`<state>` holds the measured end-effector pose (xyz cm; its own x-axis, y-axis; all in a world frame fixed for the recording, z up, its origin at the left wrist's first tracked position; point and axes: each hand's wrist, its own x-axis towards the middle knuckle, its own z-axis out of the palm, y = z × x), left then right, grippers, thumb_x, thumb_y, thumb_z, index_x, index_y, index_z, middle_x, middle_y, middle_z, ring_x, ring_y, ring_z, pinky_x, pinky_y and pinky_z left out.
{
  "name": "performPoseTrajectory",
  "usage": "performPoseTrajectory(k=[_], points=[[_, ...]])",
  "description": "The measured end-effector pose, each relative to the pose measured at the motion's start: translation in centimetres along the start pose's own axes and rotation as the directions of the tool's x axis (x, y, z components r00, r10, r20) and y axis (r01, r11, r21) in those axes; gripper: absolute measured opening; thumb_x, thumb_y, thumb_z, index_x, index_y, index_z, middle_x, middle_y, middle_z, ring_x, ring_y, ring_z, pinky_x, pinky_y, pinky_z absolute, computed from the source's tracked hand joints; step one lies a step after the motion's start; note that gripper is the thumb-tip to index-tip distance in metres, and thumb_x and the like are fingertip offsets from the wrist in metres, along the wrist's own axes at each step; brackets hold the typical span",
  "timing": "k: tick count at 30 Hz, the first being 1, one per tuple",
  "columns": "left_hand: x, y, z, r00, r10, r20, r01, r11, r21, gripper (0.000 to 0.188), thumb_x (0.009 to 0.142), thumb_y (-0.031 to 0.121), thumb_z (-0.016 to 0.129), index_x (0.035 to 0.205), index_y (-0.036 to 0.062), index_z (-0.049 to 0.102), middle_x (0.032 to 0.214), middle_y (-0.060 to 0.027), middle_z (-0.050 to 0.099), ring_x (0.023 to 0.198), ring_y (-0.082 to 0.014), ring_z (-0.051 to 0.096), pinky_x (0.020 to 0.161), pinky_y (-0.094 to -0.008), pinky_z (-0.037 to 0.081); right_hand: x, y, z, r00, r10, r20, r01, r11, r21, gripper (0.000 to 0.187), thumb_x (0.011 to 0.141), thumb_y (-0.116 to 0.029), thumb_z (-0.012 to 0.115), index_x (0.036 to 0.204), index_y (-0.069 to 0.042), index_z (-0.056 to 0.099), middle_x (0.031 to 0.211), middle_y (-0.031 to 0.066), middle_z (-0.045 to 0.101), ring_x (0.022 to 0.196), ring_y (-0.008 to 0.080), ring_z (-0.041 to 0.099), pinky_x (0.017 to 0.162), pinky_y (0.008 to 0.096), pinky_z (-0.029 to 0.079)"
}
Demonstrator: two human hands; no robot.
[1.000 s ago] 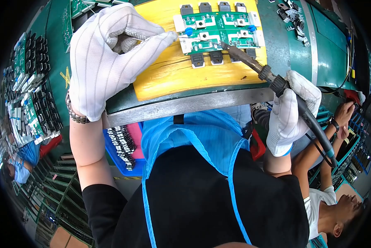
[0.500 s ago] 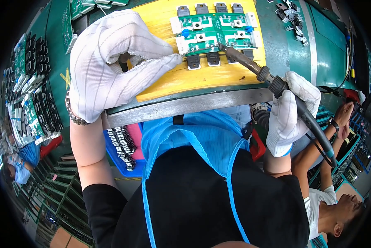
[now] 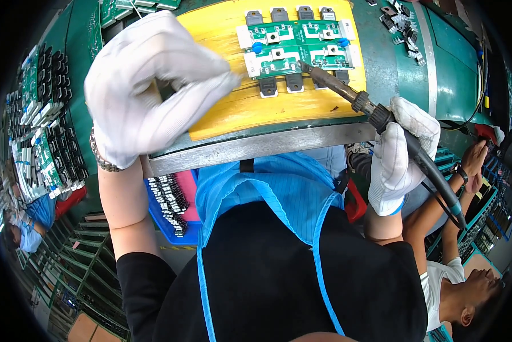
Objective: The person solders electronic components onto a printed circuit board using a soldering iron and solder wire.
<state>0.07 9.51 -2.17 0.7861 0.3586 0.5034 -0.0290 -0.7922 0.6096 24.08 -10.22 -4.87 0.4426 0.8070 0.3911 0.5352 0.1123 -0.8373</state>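
Right now my right hand [image 3: 398,154], in a white glove, is wrapped round the dark handle of a soldering iron [image 3: 376,113], fingers curled firmly about it. The iron slants up and to the left, and its tip is at the lower edge of the green circuit board [image 3: 297,41]; I can't tell whether it touches the metal there. My left hand [image 3: 153,114], gloved too, is off the board's left side, thumb and forefinger curved toward each other in a ring. It's blurred, so I can't tell whether the tips have closed on anything. A thin wire [image 3: 135,8] shows just above its knuckles.

The circuit board lies on a yellow plate [image 3: 256,117] on the green desk [image 3: 381,85], in front of me and between my hands. Black tabbed parts [image 3: 295,82] stick out along its upper and lower edges, and two round blue parts [image 3: 257,48] sit near its ends. Loose components [image 3: 404,28] lie in a heap beyond the plate, to the right. Well to my left are rows of assembled boards [image 3: 39,85]. Below the desk's metal edge, a blue bin [image 3: 190,233] holds small black-and-white pieces [image 3: 167,199].
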Motion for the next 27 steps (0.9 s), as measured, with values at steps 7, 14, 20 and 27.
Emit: performPoseTrajectory(k=[7,14,20,27], points=[[-1.1,1.0,0.8,0.932,0.092,0.351,-0.167,0.967,0.191,0.013,0.086,0.023,0.069,0.093,0.0115,0.07,0.103,-0.002,0.073,0.087,-0.0211,0.066,0.08,-0.0389,0.042,0.0,-0.3,-0.2,0.999,0.044,0.006,-0.044,0.999,-0.013,0.026,0.081,-0.006,0.074,0.104,0.0,0.064,0.107,0.0139,0.066,0.1,0.0226,0.063,0.094,0.0353,0.048],[0.5,0.6,0.7,0.993,0.02,0.12,-0.036,0.99,0.137,0.01,0.075,0.012,0.075,0.083,0.0091,0.069,0.086,-0.0091,0.072,0.072,-0.023,0.061,0.071,-0.0372,0.044,0.1,1.3,-0.9,0.956,0.082,-0.281,-0.086,0.996,-0.001,0.038,0.098,-0.024,0.054,0.12,0.007,0.051,0.112,0.0199,0.058,0.1,0.0266,0.065,0.086,0.0404,0.059],[1.3,0.3,-0.1,0.989,0.081,0.124,-0.084,0.996,0.019,0.013,0.079,0.014,0.073,0.086,0.0106,0.063,0.082,-0.0057,0.071,0.07,-0.0225,0.061,0.067,-0.0362,0.044,0.7,1.0,-2.9,0.919,0.193,-0.343,-0.087,0.95,0.301,0.037,0.1,-0.021,0.051,0.124,0.006,0.049,0.107,0.019,0.059,0.098,0.0255,0.065,0.089,0.0394,0.057],[-0.2,1.2,0.9,0.946,0.021,0.324,-0.058,0.993,0.106,0.018,0.087,0.035,0.068,0.084,0.0184,0.064,0.104,0.0034,0.073,0.081,-0.0233,0.06,0.076,-0.0401,0.042,5.7,4.0,-5.0,0.865,-0.24,-0.44,0.223,0.971,-0.091,0.024,0.09,-0.006,0.069,0.112,0.0,0.06,0.1,0.0098,0.064,0.076,0.0105,0.059,0.071,0.0247,0.05]])
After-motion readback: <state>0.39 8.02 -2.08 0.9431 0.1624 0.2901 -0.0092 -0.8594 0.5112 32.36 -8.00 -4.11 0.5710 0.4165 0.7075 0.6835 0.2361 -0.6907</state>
